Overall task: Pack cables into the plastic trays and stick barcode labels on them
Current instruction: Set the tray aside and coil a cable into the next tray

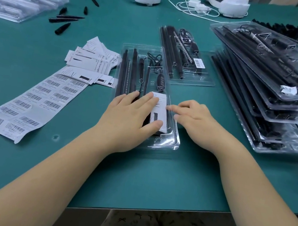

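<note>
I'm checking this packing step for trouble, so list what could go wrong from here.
1. The left hand presses flat on the white card in the tray. If the card sits crooked, the tray may not close properly.
2. The right hand touches only the tray's right edge, so the light plastic might slide on the green table.
3. The barcode sheet lies loose at the left; a passing forearm could crease it.

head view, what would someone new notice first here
Probably the two bare hands at centre: the left hand lies flat on a white card inside a clear plastic tray, the right hand at its edge. Then the barcode label sheet on the left and the stack of packed trays on the right.
</note>
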Available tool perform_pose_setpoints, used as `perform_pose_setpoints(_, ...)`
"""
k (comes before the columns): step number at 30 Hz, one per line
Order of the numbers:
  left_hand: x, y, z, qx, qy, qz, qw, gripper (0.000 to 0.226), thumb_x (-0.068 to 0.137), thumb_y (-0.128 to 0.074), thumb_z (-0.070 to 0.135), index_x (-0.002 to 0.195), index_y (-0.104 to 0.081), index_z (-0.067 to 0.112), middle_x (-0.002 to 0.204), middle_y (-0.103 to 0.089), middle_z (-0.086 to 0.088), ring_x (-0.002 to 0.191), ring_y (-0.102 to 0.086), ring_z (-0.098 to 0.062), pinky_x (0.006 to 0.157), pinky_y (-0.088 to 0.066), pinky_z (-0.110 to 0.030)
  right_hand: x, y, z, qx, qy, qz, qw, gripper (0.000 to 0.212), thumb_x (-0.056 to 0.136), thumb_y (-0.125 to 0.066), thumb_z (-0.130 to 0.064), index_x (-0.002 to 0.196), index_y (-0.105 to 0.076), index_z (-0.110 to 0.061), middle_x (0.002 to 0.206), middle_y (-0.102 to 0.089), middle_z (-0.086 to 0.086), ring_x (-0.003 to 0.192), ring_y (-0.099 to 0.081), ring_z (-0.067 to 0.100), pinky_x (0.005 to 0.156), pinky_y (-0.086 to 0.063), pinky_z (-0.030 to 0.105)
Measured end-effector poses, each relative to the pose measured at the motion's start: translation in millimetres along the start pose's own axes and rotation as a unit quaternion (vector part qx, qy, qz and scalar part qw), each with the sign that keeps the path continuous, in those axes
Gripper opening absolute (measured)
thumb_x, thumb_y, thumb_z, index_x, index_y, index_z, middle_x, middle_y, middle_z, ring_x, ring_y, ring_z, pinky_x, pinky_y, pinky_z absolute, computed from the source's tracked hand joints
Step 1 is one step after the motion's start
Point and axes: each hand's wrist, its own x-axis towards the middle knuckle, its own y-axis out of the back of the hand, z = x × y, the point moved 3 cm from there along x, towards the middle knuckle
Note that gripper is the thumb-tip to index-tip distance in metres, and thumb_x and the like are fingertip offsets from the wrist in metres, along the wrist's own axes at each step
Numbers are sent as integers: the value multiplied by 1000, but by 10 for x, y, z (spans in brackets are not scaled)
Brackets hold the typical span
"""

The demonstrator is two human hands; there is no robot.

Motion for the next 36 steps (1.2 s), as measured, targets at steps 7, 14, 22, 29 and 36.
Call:
perform_pose_setpoints(7, -1, 11, 40, 23, 8, -17, 1000, 97, 60, 7, 83, 149, 0, 46, 160, -1, 16, 146, 3, -12, 116, 3, -35, -36, 33, -124, 40, 51, 87, 994, 41, 80, -53, -12, 86, -61, -52, 75, -59, 11, 61, -44, 15, 57, -39, 25)
perform_pose_setpoints(14, 4, 11, 58, 40, -4, -20, 999, 107, 53, -1, 90, 150, -1, 44, 160, -2, 14, 146, 2, -15, 115, 2, -36, -15, 24, -31, 63, 14, 126, 990, 35, 77, -59, -13, 105, -63, -35, 77, -63, -5, 59, -47, 4, 56, -37, 9)
perform_pose_setpoints(22, 7, -32, 43, 56, -13, -32, 998, 109, 54, 5, 93, 150, 4, 41, 159, 2, 14, 145, 5, -17, 115, 6, -55, -67, 45, -16, 45, -6, 39, 998, 43, 83, -63, -42, 124, -53, -37, 75, -68, -11, 81, -60, 0, 69, -43, 20)
perform_pose_setpoints(29, -19, -32, -59, 84, -72, -73, 991, 125, 44, -19, 98, 149, 13, 38, 158, 15, 11, 145, 14, -20, 112, 8, -62, -59, 35, -95, -74, -2, -16, 997, 60, 88, -59, -45, 140, -32, -32, 82, -59, -14, 81, -52, -2, 66, -39, 20)
perform_pose_setpoints(36, 43, 108, -110, -22, 24, 41, 999, 93, 69, -20, 87, 147, -25, 37, 158, -14, 3, 142, -8, -17, 114, -6, -48, -113, 10, -84, -50, 10, 25, 998, 54, 90, -57, -40, 141, -40, -31, 83, -62, -19, 83, -51, -9, 69, -36, 12)
